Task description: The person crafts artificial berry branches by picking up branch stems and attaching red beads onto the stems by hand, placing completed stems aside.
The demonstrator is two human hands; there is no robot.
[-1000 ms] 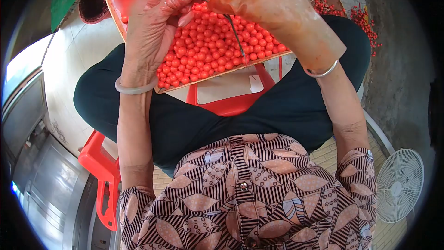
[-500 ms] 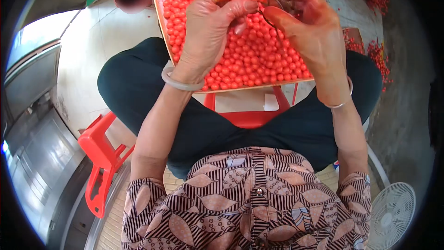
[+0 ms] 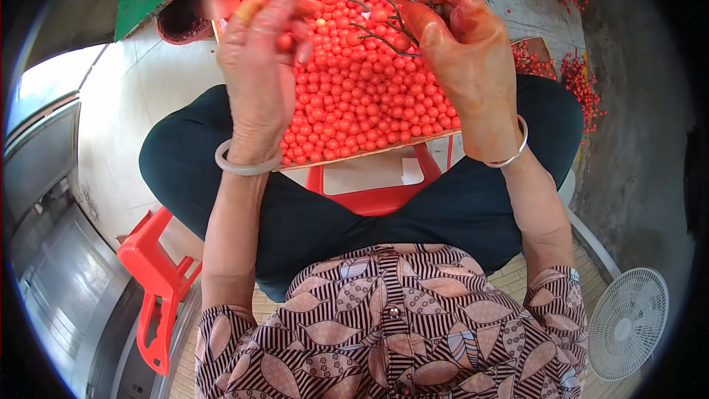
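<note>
Red berries (image 3: 354,96): one broad loose heap, lying below and between the two hands, inside the tray.

Tray (image 3: 373,150): shallow, pale-rimmed, its near edge just before the lap.

Red stool (image 3: 373,201): one, part hidden beneath the tray.

White fan (image 3: 624,329): one, round, well apart, on the right.

Berry bunches (image 3: 580,100): several, on the floor to the right, beyond the knee.

Right hand (image 3: 473,59): stained about thumb and fingers; thumb and forefinger appear pinched together on the twig.

Left hand (image 3: 258,74): raised over the tray's left side, apart from the twig; fingers curled and blurred; cannot tell whether they hold a berry.

Twig (image 3: 401,24): dark, thin, branched; its prongs point leftward above the heap; whether any berry remains attached is unclear.

Step in hand, as judged: working over the twig, right hand as holder, left as worker.

Next move, as judged: calls for a steady right pinch and left fingertips brought to the prongs, should berries remain.
</note>
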